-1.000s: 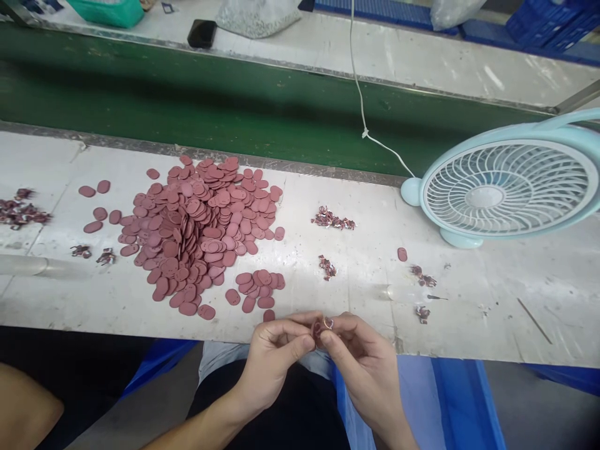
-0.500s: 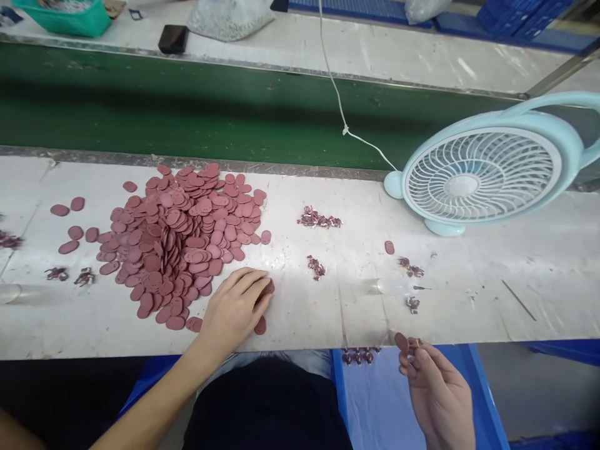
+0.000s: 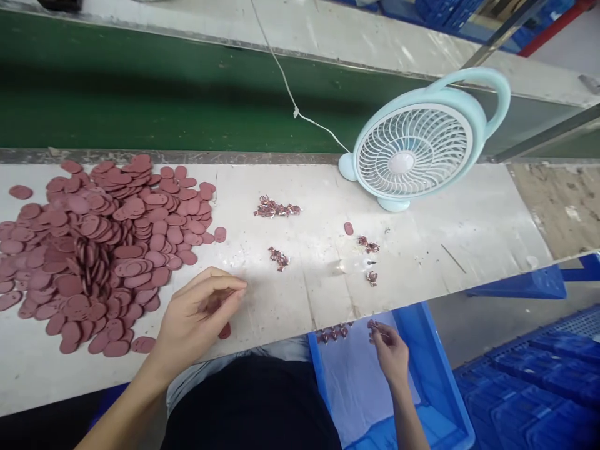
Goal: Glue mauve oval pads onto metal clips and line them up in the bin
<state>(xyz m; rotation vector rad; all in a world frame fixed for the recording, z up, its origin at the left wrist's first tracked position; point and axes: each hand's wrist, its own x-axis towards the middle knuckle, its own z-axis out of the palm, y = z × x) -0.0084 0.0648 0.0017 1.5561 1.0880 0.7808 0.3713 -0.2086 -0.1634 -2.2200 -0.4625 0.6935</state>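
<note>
My left hand (image 3: 199,315) hovers over the table just right of a large pile of flat dusky-red oval discs (image 3: 135,250). Its thumb and fingertips are closed together; whether anything sits between them is hidden. One loose disc (image 3: 225,331) lies under its thumb side. Over the blue crate (image 3: 435,362) beyond the table edge, my right hand (image 3: 391,353) pinches a small reddish-brown piece (image 3: 372,325). Left of it, several similar small pieces (image 3: 334,333) form a row on the white sheet (image 3: 347,381) in the crate.
Small reddish-brown clusters (image 3: 277,207) lie mid-table, with a second cluster (image 3: 279,258) nearer. A light-blue fan (image 3: 412,153) stands at the back, its white cord (image 3: 296,112) running upward. A clear bottle with a dark needle tip (image 3: 354,266) lies near a single disc (image 3: 348,229). Blue crates (image 3: 539,387) stand at lower right.
The view has swung right. My left hand has lifted off the disc area with fingertips together. My right hand has moved out over the crate, and the oval disc seen at its fingertips no longer shows clearly.
</note>
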